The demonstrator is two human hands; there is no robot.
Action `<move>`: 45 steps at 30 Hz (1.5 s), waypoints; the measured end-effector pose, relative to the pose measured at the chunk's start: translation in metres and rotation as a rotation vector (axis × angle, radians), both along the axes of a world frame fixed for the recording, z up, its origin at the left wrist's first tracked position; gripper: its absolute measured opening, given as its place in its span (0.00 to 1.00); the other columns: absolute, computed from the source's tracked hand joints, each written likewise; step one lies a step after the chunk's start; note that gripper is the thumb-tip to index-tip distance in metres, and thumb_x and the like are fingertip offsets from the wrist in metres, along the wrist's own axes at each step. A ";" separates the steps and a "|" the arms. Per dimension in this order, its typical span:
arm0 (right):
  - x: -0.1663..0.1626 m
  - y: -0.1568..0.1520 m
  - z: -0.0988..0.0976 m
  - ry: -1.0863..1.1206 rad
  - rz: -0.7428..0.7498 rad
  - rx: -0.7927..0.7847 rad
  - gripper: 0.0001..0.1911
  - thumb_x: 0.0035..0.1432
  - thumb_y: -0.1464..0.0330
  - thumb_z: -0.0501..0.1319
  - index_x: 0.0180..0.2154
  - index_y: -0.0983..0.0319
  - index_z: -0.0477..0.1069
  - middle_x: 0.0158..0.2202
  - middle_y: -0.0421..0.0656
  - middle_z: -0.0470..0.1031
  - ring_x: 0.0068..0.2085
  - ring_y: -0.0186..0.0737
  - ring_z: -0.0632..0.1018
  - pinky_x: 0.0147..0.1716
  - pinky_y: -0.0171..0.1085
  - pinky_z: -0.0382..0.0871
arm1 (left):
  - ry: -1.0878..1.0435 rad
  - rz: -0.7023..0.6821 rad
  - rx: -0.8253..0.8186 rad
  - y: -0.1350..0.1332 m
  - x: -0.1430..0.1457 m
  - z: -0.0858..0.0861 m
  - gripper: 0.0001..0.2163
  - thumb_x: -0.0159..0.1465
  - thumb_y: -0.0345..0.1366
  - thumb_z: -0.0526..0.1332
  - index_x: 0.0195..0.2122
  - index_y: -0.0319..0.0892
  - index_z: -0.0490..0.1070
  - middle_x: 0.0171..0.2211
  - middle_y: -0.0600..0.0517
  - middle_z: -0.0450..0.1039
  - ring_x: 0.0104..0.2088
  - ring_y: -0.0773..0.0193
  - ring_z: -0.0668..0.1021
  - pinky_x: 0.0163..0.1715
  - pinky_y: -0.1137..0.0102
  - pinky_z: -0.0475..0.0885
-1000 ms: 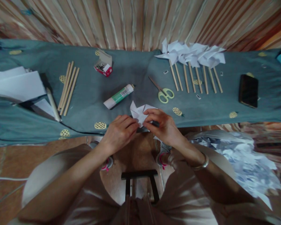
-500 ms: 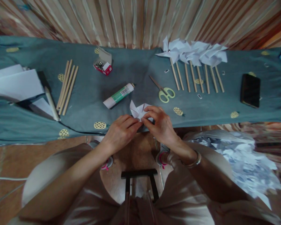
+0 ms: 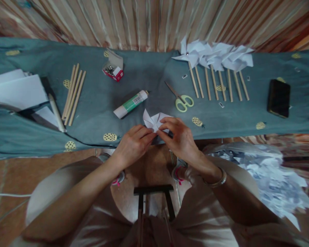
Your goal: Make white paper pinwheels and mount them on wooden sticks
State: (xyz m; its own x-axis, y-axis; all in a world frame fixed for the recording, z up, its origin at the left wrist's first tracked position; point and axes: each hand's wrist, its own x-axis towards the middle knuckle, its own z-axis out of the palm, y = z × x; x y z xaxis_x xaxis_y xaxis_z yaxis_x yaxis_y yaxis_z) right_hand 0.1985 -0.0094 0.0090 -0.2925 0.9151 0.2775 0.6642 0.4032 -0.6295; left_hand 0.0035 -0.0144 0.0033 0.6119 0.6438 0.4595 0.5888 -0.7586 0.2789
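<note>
At the near edge of the table, a white paper pinwheel (image 3: 151, 120) with folded blades is held between both hands. My left hand (image 3: 136, 141) pinches its lower left side, fingers closed. The thumb and forefinger of my right hand (image 3: 179, 135) press on its middle and right side, covering part of the blades. Just beyond it lies a glue stick (image 3: 130, 104) with a green and white label. Scissors (image 3: 182, 102) with light green handles rest to the right of the glue, blades pointing away to the left.
Several paper pinwheels on wooden sticks (image 3: 216, 56) lie in a row at the back right. Loose wooden sticks (image 3: 73, 94), a small open box of pins (image 3: 113, 70) and white paper sheets (image 3: 18, 91) are leftward. A black phone (image 3: 278, 98) lies far right; a bag of paper pieces (image 3: 270, 175) stands below.
My right hand has shifted very slightly to the right, its fingers a little off the pinwheel's middle. The left hand stays in the same grip.
</note>
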 end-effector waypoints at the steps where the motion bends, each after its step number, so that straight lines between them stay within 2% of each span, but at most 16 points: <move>1: 0.001 -0.001 0.000 -0.009 0.007 0.012 0.02 0.60 0.70 0.62 0.34 0.59 0.74 0.45 0.47 0.78 0.47 0.47 0.78 0.50 0.49 0.72 | -0.002 0.002 0.001 0.000 0.000 0.000 0.07 0.68 0.28 0.58 0.42 0.36 0.76 0.35 0.47 0.78 0.36 0.61 0.77 0.36 0.67 0.76; 12: 0.005 -0.003 0.001 -0.085 0.083 0.041 0.08 0.63 0.71 0.60 0.41 0.57 0.77 0.47 0.46 0.77 0.47 0.47 0.77 0.49 0.49 0.73 | 0.059 0.007 -0.007 0.000 0.000 0.001 0.07 0.68 0.29 0.57 0.42 0.38 0.76 0.35 0.48 0.77 0.36 0.61 0.76 0.37 0.68 0.75; 22: 0.004 -0.004 -0.002 -0.130 0.110 0.104 0.09 0.64 0.71 0.58 0.44 0.60 0.76 0.50 0.47 0.75 0.46 0.45 0.75 0.49 0.48 0.73 | 0.033 0.010 -0.012 0.000 0.000 0.001 0.07 0.68 0.29 0.58 0.42 0.37 0.76 0.35 0.48 0.78 0.36 0.62 0.77 0.36 0.69 0.76; 27: 0.002 -0.006 -0.003 -0.210 0.120 0.125 0.12 0.67 0.71 0.53 0.45 0.60 0.75 0.52 0.49 0.72 0.50 0.48 0.73 0.51 0.48 0.72 | 0.038 0.009 -0.007 0.000 0.001 0.002 0.07 0.68 0.29 0.58 0.41 0.36 0.76 0.36 0.47 0.78 0.36 0.61 0.77 0.36 0.68 0.76; 33: -0.004 -0.010 -0.005 -0.309 0.130 0.139 0.16 0.61 0.76 0.53 0.48 0.59 0.71 0.58 0.50 0.68 0.57 0.51 0.69 0.52 0.52 0.68 | 0.065 0.018 0.004 0.001 0.001 0.001 0.07 0.68 0.29 0.58 0.41 0.36 0.75 0.35 0.47 0.77 0.36 0.61 0.76 0.36 0.67 0.75; 39: -0.007 -0.007 -0.012 -0.235 0.069 0.154 0.15 0.62 0.78 0.52 0.42 0.60 0.74 0.53 0.48 0.72 0.53 0.48 0.70 0.51 0.49 0.64 | 0.077 0.049 0.038 0.000 0.000 -0.001 0.06 0.68 0.31 0.59 0.41 0.38 0.75 0.35 0.47 0.76 0.36 0.58 0.74 0.34 0.65 0.70; 45: -0.004 -0.004 -0.013 -0.226 0.069 0.109 0.18 0.61 0.79 0.52 0.44 0.58 0.76 0.52 0.47 0.73 0.52 0.47 0.71 0.51 0.49 0.63 | 0.077 0.041 0.042 0.000 0.001 -0.001 0.06 0.68 0.30 0.59 0.41 0.38 0.75 0.35 0.47 0.76 0.36 0.58 0.73 0.34 0.65 0.67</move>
State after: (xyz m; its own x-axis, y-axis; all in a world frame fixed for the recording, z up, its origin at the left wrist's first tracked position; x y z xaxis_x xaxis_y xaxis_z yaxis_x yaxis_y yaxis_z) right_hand 0.1948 -0.0138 -0.0044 -0.4194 0.8589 0.2941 0.7516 0.5102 -0.4181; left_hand 0.0046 -0.0140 0.0025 0.6202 0.6502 0.4389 0.6381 -0.7436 0.1999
